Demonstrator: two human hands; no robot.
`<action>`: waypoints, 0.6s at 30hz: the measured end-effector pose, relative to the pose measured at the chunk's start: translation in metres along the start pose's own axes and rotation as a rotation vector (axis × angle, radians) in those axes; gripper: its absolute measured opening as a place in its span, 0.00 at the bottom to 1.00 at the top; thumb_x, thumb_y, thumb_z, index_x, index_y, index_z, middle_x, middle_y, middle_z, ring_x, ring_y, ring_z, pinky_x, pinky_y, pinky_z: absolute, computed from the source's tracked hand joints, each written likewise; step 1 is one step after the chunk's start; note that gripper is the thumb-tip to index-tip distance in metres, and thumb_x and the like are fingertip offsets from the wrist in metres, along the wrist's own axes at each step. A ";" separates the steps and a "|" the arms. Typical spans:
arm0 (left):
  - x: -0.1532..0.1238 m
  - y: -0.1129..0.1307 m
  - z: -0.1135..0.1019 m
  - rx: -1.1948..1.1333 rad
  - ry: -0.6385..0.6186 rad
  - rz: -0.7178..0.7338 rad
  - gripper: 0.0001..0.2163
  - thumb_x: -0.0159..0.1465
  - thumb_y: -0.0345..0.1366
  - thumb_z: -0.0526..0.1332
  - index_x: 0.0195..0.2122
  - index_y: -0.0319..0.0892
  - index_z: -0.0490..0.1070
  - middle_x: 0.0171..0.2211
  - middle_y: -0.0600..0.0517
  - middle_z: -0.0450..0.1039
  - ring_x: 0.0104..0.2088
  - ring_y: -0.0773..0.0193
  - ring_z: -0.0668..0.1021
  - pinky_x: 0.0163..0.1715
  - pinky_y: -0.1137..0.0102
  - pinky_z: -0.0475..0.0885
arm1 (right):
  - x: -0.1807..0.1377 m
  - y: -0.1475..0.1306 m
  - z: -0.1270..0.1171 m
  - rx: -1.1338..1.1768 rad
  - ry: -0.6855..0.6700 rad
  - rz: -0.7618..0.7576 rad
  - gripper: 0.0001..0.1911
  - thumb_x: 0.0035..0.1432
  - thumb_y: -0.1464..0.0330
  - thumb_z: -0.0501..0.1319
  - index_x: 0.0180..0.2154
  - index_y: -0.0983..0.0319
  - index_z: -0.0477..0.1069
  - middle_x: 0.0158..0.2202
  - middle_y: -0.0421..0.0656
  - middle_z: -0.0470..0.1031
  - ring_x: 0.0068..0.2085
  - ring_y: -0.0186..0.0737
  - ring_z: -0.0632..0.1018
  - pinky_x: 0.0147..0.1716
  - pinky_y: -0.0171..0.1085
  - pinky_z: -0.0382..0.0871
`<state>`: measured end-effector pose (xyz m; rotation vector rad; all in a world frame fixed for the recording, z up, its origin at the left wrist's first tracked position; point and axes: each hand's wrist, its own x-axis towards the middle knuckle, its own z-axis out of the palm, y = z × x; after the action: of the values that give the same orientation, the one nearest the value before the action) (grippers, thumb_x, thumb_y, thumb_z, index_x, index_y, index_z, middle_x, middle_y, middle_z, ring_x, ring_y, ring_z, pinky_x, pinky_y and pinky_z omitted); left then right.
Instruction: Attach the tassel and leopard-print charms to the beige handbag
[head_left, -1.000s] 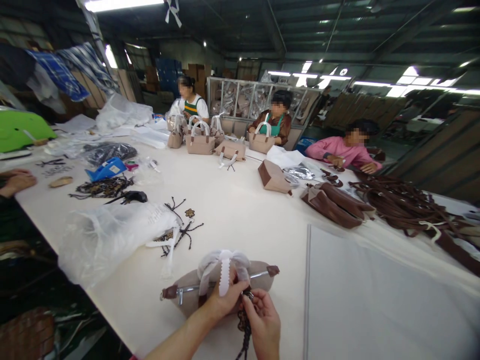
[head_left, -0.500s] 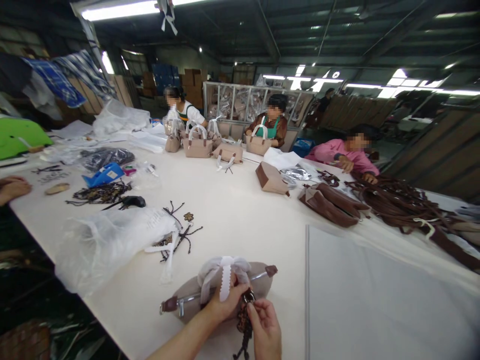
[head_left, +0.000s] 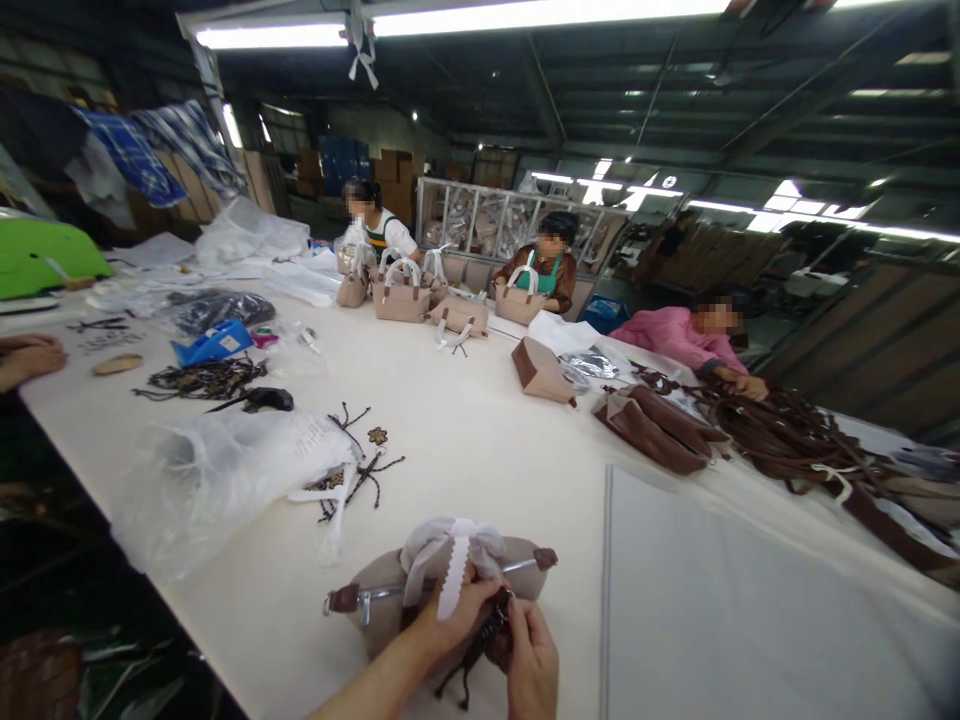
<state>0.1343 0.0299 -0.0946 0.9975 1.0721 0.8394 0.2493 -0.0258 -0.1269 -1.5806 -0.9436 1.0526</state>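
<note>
A small beige handbag [head_left: 390, 590] with brown zipper ends lies at the near edge of the white table [head_left: 480, 440], its handle wrapped in white tissue [head_left: 450, 545]. My left hand [head_left: 454, 615] is closed on the bag beside the wrapped handle. My right hand [head_left: 534, 660] pinches a dark beaded charm [head_left: 491, 635] with dangling cords, held against the bag's metal ring. The two hands touch over the charm.
A crumpled clear plastic bag [head_left: 217, 480] and loose beaded charms [head_left: 360, 470] lie to the left. Brown bags [head_left: 652, 425] and a heap of brown straps [head_left: 810, 445] lie at right. Three people sit at the far side with beige handbags [head_left: 401, 295]. Another person's hand [head_left: 30, 355] rests at far left.
The charm's cords now swing left under my left hand instead of hanging straight down. The camera has tilted slightly, shifting the scene; my hands stay on the bag.
</note>
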 end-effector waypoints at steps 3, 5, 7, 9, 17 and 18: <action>-0.003 0.007 -0.003 0.006 0.016 0.075 0.02 0.55 0.32 0.59 0.30 0.42 0.69 0.31 0.53 0.71 0.37 0.60 0.72 0.43 0.66 0.66 | 0.003 -0.003 -0.006 0.107 -0.070 0.062 0.28 0.52 0.42 0.59 0.30 0.62 0.74 0.25 0.38 0.74 0.28 0.39 0.73 0.27 0.35 0.69; -0.008 0.016 -0.006 0.049 -0.011 0.106 0.04 0.55 0.31 0.60 0.32 0.42 0.69 0.33 0.53 0.72 0.38 0.60 0.72 0.44 0.66 0.66 | 0.005 -0.009 -0.015 0.055 -0.151 0.057 0.28 0.52 0.42 0.59 0.31 0.62 0.75 0.27 0.40 0.76 0.31 0.41 0.75 0.30 0.36 0.71; -0.016 0.024 -0.008 0.104 -0.039 0.148 0.07 0.54 0.28 0.59 0.34 0.42 0.69 0.35 0.52 0.73 0.38 0.60 0.72 0.43 0.67 0.66 | 0.005 -0.011 -0.025 0.009 -0.233 0.062 0.28 0.54 0.43 0.58 0.31 0.62 0.75 0.27 0.41 0.76 0.32 0.43 0.76 0.31 0.38 0.72; -0.028 0.030 -0.010 0.170 -0.036 0.184 0.11 0.54 0.25 0.55 0.37 0.42 0.70 0.37 0.51 0.74 0.39 0.59 0.73 0.44 0.67 0.67 | 0.005 -0.006 -0.034 -0.049 -0.270 0.019 0.26 0.55 0.45 0.58 0.31 0.62 0.75 0.28 0.42 0.76 0.33 0.45 0.77 0.33 0.41 0.74; -0.091 0.016 -0.048 0.697 -0.020 0.131 0.10 0.62 0.33 0.54 0.37 0.45 0.75 0.39 0.48 0.77 0.42 0.54 0.76 0.46 0.66 0.66 | 0.044 0.002 -0.063 -0.562 -0.019 -0.596 0.24 0.63 0.61 0.53 0.59 0.60 0.65 0.64 0.52 0.62 0.66 0.57 0.60 0.63 0.62 0.54; -0.096 0.012 -0.055 0.722 -0.025 0.105 0.10 0.62 0.33 0.54 0.36 0.45 0.75 0.38 0.49 0.77 0.41 0.55 0.76 0.44 0.66 0.66 | 0.054 -0.001 -0.066 -0.594 -0.073 -0.634 0.25 0.63 0.62 0.52 0.60 0.58 0.63 0.65 0.50 0.61 0.67 0.56 0.58 0.64 0.61 0.54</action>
<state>0.0547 -0.0411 -0.0628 1.6704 1.3435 0.5140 0.3291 0.0041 -0.1263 -1.5240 -1.7756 0.3935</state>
